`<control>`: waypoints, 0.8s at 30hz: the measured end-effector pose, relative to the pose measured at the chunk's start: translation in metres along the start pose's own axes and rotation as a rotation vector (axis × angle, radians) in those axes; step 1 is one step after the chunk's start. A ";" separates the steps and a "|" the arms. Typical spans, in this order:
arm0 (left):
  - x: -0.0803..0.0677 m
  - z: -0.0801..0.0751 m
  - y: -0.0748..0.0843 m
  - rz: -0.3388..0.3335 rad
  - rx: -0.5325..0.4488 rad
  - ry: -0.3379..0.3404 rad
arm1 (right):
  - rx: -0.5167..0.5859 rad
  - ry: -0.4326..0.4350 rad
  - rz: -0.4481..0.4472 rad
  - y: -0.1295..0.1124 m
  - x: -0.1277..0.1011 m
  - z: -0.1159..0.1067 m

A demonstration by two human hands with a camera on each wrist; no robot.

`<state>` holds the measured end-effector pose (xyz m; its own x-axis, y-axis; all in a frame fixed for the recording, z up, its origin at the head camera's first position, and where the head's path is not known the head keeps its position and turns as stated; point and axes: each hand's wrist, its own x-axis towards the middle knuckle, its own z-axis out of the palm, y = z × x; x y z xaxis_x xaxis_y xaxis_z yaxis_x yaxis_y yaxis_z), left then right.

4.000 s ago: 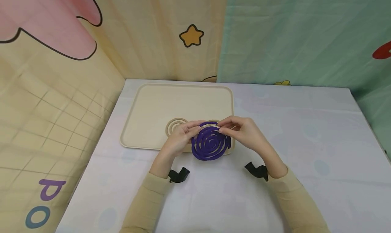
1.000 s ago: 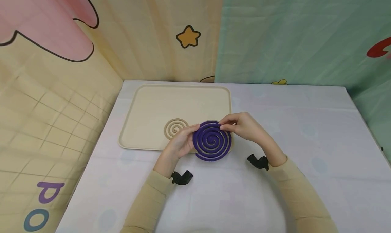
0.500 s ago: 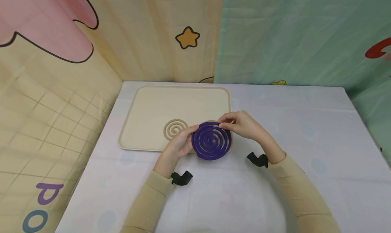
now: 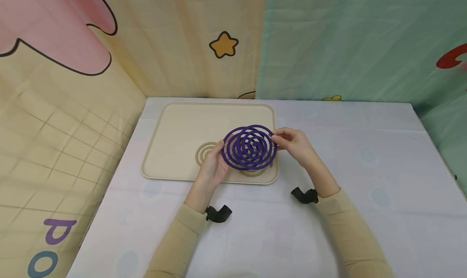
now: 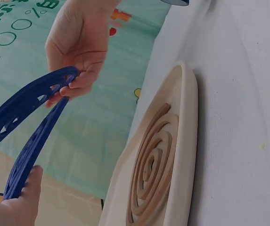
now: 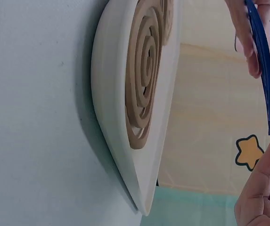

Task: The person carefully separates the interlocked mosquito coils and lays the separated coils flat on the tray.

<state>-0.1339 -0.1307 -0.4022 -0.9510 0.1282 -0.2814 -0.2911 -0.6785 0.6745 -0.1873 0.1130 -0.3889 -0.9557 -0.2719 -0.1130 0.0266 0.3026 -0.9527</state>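
The left hand point(image 4: 211, 166) pinches the left rim of one purple spiral coil point(image 4: 243, 153), fingers curled at its edge. The right hand point(image 4: 295, 144) pinches the right rim of a second purple coil point(image 4: 260, 135), thumb and fingers pressed together on it. The two coils are held in the air above the near right part of the tray point(image 4: 175, 124), overlapping in the head view and splayed apart in the left wrist view, where they meet at the right hand's fingers point(image 5: 80, 80). Under them a beige spiral coil point(image 4: 251, 172) lies at the tray's near right corner; a second beige coil point(image 4: 205, 152) lies along the near edge, just left of it. The tray sits at the far left of the table point(image 4: 365, 168).
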 end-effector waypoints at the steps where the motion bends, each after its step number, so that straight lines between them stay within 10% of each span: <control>1: 0.000 0.000 0.000 0.013 -0.014 0.011 | 0.052 0.013 0.012 0.002 0.000 0.000; 11: 0.004 0.002 -0.001 0.065 -0.119 0.141 | 0.524 0.063 0.132 0.017 0.000 0.005; 24: 0.008 -0.005 0.000 0.160 -0.329 0.313 | 0.797 0.074 0.223 0.029 0.002 0.008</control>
<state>-0.1414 -0.1338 -0.4080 -0.8891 -0.1864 -0.4179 -0.0468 -0.8714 0.4884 -0.1858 0.1139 -0.4185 -0.9193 -0.2132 -0.3309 0.3912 -0.4027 -0.8275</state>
